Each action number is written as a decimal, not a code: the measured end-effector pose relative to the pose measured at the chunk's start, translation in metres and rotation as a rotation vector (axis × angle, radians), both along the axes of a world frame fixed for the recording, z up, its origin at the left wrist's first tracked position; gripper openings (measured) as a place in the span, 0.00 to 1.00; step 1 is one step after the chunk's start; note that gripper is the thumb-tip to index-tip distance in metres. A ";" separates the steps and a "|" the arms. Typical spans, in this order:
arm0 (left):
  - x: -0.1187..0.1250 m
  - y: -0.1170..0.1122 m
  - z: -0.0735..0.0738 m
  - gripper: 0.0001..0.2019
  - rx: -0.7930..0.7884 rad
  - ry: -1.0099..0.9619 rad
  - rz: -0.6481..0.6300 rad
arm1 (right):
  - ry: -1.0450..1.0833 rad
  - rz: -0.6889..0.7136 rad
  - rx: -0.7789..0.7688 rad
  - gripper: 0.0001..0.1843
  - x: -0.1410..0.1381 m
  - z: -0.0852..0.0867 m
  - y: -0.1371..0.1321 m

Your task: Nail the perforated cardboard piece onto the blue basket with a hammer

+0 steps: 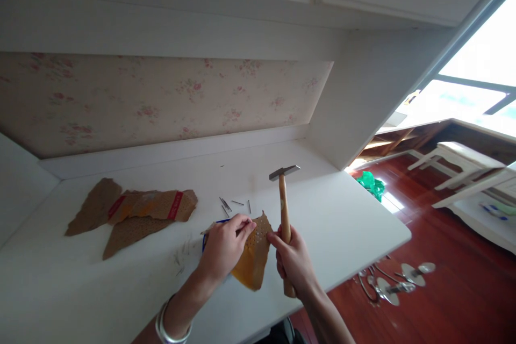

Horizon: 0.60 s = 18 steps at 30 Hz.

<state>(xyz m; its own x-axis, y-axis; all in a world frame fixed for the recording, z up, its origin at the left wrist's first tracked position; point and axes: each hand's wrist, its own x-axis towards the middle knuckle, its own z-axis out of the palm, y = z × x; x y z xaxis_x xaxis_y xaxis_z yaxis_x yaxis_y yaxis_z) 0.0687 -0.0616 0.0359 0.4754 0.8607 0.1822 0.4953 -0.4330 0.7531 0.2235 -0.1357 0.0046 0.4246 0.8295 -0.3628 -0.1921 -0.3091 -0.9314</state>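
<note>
My right hand (293, 258) is wrapped round the wooden handle of a hammer (284, 205), whose metal head points up and away from me. The thumb of that hand is at the right edge of a piece of brown cardboard (255, 260) with many small holes and a shiny yellowish lower part. Over the cardboard's upper left, my left hand (226, 241) has its thumb and fingertips pinched together; whatever is between them is too small to make out. A blue-edged thing (203, 243) shows partly from under the left hand. Several nails (226, 206) lie loose just beyond the cardboard.
Torn brown cardboard (141, 212) with red printed tape lies on the left of the white desk (334, 220). A shelf (181, 21) overhangs the back. Past the desk's right edge are a green plastic bag (371, 185) and a white stool (463, 164) on the reddish floor.
</note>
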 end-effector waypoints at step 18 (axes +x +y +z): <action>0.004 0.001 -0.013 0.07 0.245 0.059 -0.053 | -0.024 -0.004 0.017 0.19 0.001 -0.004 0.003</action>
